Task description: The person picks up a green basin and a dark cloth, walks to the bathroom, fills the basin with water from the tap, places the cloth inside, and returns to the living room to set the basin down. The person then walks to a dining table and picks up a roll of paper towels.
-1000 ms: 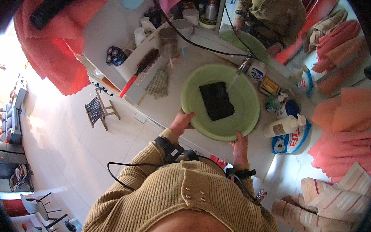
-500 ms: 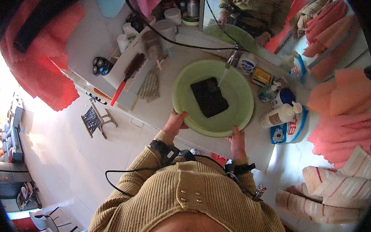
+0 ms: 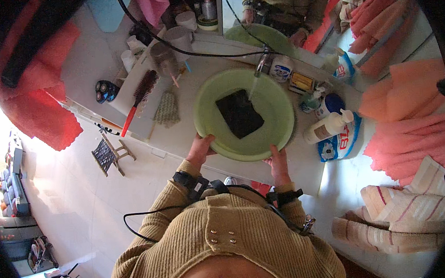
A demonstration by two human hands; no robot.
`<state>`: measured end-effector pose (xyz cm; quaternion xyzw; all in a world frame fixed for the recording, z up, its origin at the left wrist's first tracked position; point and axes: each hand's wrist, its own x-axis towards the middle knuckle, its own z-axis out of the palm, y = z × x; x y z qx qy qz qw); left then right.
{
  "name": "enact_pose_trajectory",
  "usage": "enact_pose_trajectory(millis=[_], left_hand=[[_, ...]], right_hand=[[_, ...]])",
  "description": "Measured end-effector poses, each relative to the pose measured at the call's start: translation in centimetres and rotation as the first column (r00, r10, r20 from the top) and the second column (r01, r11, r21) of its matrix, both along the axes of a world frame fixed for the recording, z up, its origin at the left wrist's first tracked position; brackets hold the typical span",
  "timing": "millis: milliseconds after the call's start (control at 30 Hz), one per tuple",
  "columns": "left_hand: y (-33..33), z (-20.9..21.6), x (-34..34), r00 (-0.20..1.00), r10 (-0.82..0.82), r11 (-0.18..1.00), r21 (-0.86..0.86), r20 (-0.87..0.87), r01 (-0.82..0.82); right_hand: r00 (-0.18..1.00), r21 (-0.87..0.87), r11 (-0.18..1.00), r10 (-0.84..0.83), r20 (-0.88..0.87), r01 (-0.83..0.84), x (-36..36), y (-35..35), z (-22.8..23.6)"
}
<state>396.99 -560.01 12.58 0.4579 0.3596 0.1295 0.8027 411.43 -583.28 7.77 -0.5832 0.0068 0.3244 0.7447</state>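
Observation:
A pale green basin [image 3: 281, 116] stands on the white counter under the tap [image 3: 264, 64]. A thin stream of water runs from the tap into it. Inside lies a dark, roughly square piece of cloth [image 3: 240, 114], spread flat in the water. My left hand [image 3: 199, 149] grips the basin's rim at the near left, thumb over the edge. On the near right of the same rim my right hand [image 3: 278, 164] has hold, thumb up along the side. The fingers of both hands are partly hidden beneath the basin.
Right of the basin are a yellow box [image 3: 301, 82], a white pump bottle [image 3: 328, 126] and a blue detergent bag [image 3: 341, 141]. A scrubbing mitt [image 3: 167, 110] and a red-handled hairbrush [image 3: 139, 100] lie left. Behind stands a mirror [image 3: 255, 14]. A folding stool [image 3: 110, 152] is on the floor.
My view has shifted a little, so the scene sits further left. The cloth has turned slightly in the basin. Both hands keep their hold on the rim.

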Motion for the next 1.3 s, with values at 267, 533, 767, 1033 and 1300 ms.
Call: enact_pose_trajectory(millis=[267,533,767,1033,1300], left_hand=[[0.0,-0.2,0.0,0.999,0.042,0.999,-0.009,-0.023,-0.042],[0.0,0.1,0.2,0.998,0.046,0.999,0.000,-0.042,-0.046],[0.1,-0.2,0.1,1.000,0.020,1.000,0.010,-0.014,-0.020],[0.2,-0.4,0.1,1.000,0.005,1.000,0.008,-0.006,-0.005],[-0.1,0.5,0.3,0.999,0.028,1.000,0.012,-0.032,-0.027]], right_hand=[[0.998,-0.072,0.997,0.026,0.049,-0.022,0.0,-0.2,2.4],[0.998,-0.055,0.998,0.029,0.059,-0.026,0.3,-0.4,1.2],[0.999,-0.106,0.994,0.042,0.032,-0.038,0.0,-0.1,2.3],[0.999,-0.067,0.997,0.037,0.037,-0.035,-0.2,0.0,2.3],[1.000,-0.088,0.996,0.025,0.014,-0.024,-0.1,0.2,2.9]])
